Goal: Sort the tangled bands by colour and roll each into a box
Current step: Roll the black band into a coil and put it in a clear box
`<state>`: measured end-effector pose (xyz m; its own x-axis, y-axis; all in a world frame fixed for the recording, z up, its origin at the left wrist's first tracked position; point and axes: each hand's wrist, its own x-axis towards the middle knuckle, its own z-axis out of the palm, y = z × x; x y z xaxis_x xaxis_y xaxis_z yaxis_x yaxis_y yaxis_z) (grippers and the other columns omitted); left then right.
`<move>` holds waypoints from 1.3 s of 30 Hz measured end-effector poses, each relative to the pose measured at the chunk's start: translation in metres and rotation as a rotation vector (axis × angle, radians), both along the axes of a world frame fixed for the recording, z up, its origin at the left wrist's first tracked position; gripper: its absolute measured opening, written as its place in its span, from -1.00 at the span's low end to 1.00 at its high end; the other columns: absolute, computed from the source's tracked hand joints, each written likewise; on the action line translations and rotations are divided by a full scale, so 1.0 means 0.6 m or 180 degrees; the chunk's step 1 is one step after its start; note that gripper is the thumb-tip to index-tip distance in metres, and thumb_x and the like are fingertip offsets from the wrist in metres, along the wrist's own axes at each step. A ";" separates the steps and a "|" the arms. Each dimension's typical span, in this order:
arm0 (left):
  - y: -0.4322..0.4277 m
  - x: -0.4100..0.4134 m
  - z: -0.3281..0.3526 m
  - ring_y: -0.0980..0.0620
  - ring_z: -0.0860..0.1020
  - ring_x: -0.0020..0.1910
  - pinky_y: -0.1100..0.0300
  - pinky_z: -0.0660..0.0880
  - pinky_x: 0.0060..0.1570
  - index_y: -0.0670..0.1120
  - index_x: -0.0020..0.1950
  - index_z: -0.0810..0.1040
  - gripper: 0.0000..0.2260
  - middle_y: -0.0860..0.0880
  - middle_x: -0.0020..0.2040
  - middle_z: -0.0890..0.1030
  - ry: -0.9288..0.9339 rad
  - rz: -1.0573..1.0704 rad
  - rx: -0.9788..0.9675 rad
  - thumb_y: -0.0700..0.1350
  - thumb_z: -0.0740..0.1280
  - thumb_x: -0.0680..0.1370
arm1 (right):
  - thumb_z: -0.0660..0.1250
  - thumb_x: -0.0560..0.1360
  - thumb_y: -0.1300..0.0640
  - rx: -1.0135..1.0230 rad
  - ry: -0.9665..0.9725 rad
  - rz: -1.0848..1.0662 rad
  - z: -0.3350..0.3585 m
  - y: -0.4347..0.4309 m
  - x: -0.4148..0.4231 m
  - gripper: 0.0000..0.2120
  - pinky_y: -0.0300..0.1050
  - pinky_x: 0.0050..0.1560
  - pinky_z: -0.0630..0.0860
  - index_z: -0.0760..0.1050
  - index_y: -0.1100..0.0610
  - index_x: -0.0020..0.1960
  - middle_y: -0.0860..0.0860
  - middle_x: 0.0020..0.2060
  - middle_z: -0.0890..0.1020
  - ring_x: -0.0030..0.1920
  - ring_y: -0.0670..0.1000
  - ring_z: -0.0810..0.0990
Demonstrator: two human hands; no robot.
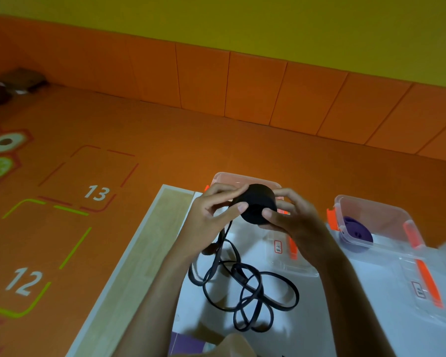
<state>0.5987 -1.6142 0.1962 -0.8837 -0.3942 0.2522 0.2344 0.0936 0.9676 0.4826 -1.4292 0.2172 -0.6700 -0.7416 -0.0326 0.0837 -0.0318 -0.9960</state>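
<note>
head cam only, tilted fwd and down, close over table (144,253), orange floor (113,130) beyond

The far clear box (245,179) lies mostly hidden behind the black roll (258,203) and both hands, the labels (278,246) on the lids are too small to read, the purple item (188,342) is cut off by the bottom edge, and the dark objects (13,85) at far left are blurred.
</note>
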 end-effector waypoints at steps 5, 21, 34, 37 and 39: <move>-0.002 0.003 0.009 0.05 0.67 0.22 0.26 0.57 0.20 0.03 0.32 0.68 -0.61 0.07 0.18 0.73 0.0126 0.0228 0.0221 -0.21 0.57 0.52 | 0.58 0.50 0.09 -0.0268 -0.0164 0.0253 -0.017 -0.003 0.009 -0.63 0.14 0.16 0.68 0.52 0.14 0.20 0.19 0.26 0.68 0.29 0.24 0.67; -0.021 0.006 0.005 0.04 0.71 0.16 0.21 0.61 0.17 0.06 0.15 0.70 -0.69 0.07 0.09 0.76 -0.0059 0.0368 0.0035 -0.09 0.65 0.45 | 0.60 0.41 0.05 0.0391 0.0102 0.0114 -0.007 -0.009 0.004 -0.67 -0.02 -0.08 0.73 0.63 0.09 0.11 0.10 0.12 0.72 0.11 0.24 0.74; -0.009 0.002 0.016 0.04 0.70 0.15 0.27 0.59 0.13 0.04 0.15 0.73 -0.68 0.07 0.09 0.75 0.0128 0.0372 0.0035 -0.20 0.63 0.45 | 0.60 0.47 0.02 0.0059 0.0002 0.0292 -0.012 -0.001 -0.004 -0.60 0.06 -0.02 0.73 0.53 0.03 0.20 0.17 0.18 0.72 0.20 0.24 0.72; 0.003 -0.006 0.019 0.02 0.70 0.15 0.23 0.59 0.16 -0.07 0.11 0.74 -0.76 0.01 0.08 0.76 0.0171 0.0376 0.0132 -0.25 0.60 0.47 | 0.58 0.48 -0.07 -0.0194 -0.0055 0.0197 -0.013 -0.001 -0.004 -0.60 0.11 0.03 0.72 0.51 0.09 0.16 0.22 0.18 0.71 0.19 0.27 0.72; 0.001 -0.008 0.022 0.05 0.67 0.21 0.19 0.59 0.20 -0.08 0.19 0.73 -0.73 0.00 0.14 0.74 0.0134 0.0196 0.0057 -0.24 0.55 0.50 | 0.55 0.53 -0.02 -0.0445 -0.0203 0.0220 -0.022 0.003 -0.005 -0.61 0.19 0.11 0.69 0.46 0.15 0.17 0.26 0.24 0.68 0.26 0.31 0.68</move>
<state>0.5937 -1.6133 0.2092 -0.8464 -0.4524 0.2810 0.2692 0.0919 0.9587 0.4795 -1.4274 0.2039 -0.6171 -0.7862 0.0332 0.1535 -0.1616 -0.9749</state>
